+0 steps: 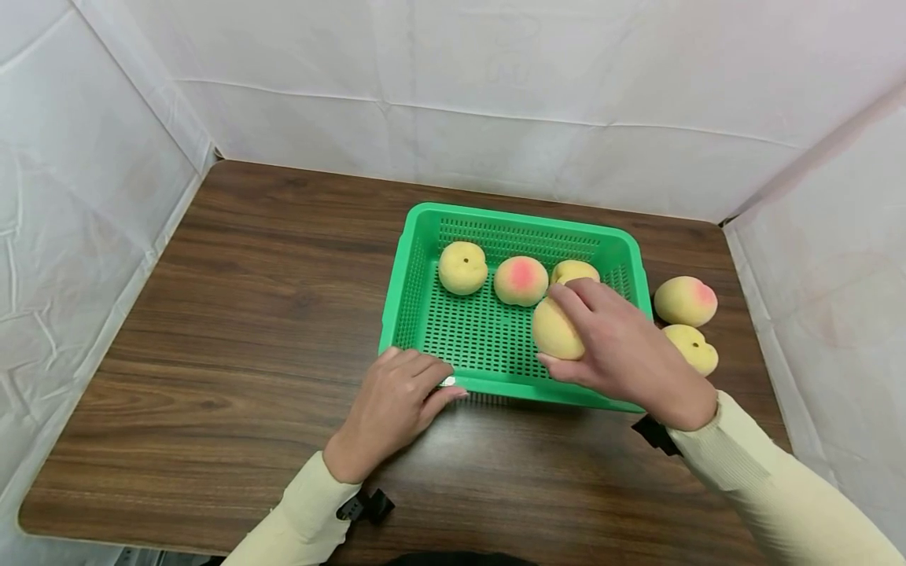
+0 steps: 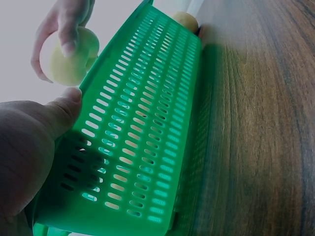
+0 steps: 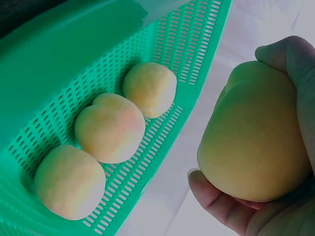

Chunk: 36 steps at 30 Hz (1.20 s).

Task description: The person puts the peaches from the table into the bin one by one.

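My right hand (image 1: 614, 344) grips a yellow peach (image 1: 556, 330) over the right part of a green perforated basket (image 1: 524, 215). In the right wrist view, thumb and fingers wrap this peach (image 3: 256, 132) from opposite sides. Three more peaches sit in a row inside the basket: one at left (image 1: 463, 268), a pink-blushed one (image 1: 521, 281), and one partly hidden behind my right hand (image 1: 575, 271). At the near left corner, my left hand (image 1: 396, 393) holds the basket's rim. Its thumb lies against the outer wall (image 2: 142, 113) in the left wrist view.
Right of the basket, two peaches lie on the brown wooden table (image 1: 233, 314): a pink-tipped one (image 1: 685, 301) and a yellow one (image 1: 691, 349) nearer me. White sheeting (image 1: 481, 102) walls the table at the back and both sides.
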Tool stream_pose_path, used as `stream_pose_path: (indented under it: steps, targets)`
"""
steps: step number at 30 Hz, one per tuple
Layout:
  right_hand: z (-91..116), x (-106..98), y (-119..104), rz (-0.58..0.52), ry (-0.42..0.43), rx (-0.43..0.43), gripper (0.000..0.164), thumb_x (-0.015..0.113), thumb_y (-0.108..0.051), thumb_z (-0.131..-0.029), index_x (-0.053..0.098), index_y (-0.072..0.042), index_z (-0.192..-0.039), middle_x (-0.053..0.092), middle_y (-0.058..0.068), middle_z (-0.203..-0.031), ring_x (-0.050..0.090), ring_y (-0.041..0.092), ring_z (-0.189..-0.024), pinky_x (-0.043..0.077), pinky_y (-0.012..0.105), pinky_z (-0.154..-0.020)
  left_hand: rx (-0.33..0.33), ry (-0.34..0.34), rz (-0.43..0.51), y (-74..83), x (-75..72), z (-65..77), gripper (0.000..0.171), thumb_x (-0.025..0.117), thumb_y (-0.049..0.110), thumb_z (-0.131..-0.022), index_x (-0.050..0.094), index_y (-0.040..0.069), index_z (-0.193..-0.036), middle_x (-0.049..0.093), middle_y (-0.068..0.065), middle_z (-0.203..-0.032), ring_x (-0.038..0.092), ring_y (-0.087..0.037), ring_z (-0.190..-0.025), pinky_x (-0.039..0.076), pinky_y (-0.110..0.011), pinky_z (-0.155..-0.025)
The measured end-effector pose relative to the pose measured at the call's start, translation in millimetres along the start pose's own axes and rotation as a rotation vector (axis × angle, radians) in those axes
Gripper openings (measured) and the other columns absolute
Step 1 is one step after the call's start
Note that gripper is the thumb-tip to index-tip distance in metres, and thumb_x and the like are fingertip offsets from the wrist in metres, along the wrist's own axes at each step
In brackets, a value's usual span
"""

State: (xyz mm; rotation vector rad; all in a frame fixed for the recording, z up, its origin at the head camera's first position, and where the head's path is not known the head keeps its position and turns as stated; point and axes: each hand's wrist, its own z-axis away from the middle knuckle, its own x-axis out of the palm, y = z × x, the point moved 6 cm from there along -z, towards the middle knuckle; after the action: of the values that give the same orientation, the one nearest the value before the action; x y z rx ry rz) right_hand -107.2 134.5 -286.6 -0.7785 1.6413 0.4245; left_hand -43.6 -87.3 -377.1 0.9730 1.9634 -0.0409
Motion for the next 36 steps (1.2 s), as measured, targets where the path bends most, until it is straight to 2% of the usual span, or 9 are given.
stream_pose_path:
  steps: [13, 22, 29, 36]
  targets:
    - [-11, 5, -7, 0.019, -0.023, -0.068, 0.061, 0.079, -0.033, -0.077, 0.057, -0.006, -0.128, 0.052, 0.003, -0.097, 0.049, 0.016, -0.08, 0.047, 0.03, -0.07, -0.005, -0.001, 0.004, -0.3, -0.6, -0.3, 0.025, 0.076, 0.041, -0.091, 0.076, 0.016, -0.093, 0.076, 0.005, -0.086, 0.07, -0.015, -0.08, 0.047, -0.031, -0.069]
    - [-20, 9, -11, 0.007, -0.05, -0.101, 0.057, 0.079, -0.031, -0.078, 0.057, -0.008, -0.125, 0.06, 0.004, -0.103, 0.054, 0.017, -0.086, 0.05, 0.03, -0.067, -0.006, -0.001, 0.002, -0.4, -1.1, 0.2, 0.026, 0.078, 0.041, -0.089, 0.076, 0.015, -0.093, 0.076, 0.004, -0.087, 0.07, -0.014, -0.08, 0.047, -0.031, -0.069]
    - [-27, 14, -12, 0.001, -0.109, -0.1, 0.057, 0.079, -0.034, -0.081, 0.056, -0.009, -0.127, 0.059, 0.006, -0.106, 0.055, 0.019, -0.09, 0.052, 0.033, -0.07, -0.007, -0.01, 0.002, 0.0, -1.8, -0.4, 0.027, 0.078, 0.041, -0.09, 0.076, 0.015, -0.093, 0.076, 0.004, -0.088, 0.07, -0.015, -0.08, 0.047, -0.031, -0.07]
    - [-34, 17, -14, 0.01, -0.133, -0.115, 0.061, 0.079, -0.037, -0.083, 0.056, -0.008, -0.131, 0.059, 0.007, -0.109, 0.056, 0.021, -0.091, 0.052, 0.034, -0.074, -0.003, -0.009, -0.001, 0.1, -1.4, -0.9, 0.026, 0.078, 0.041, -0.091, 0.076, 0.015, -0.093, 0.076, 0.004, -0.088, 0.07, -0.014, -0.081, 0.048, -0.031, -0.071]
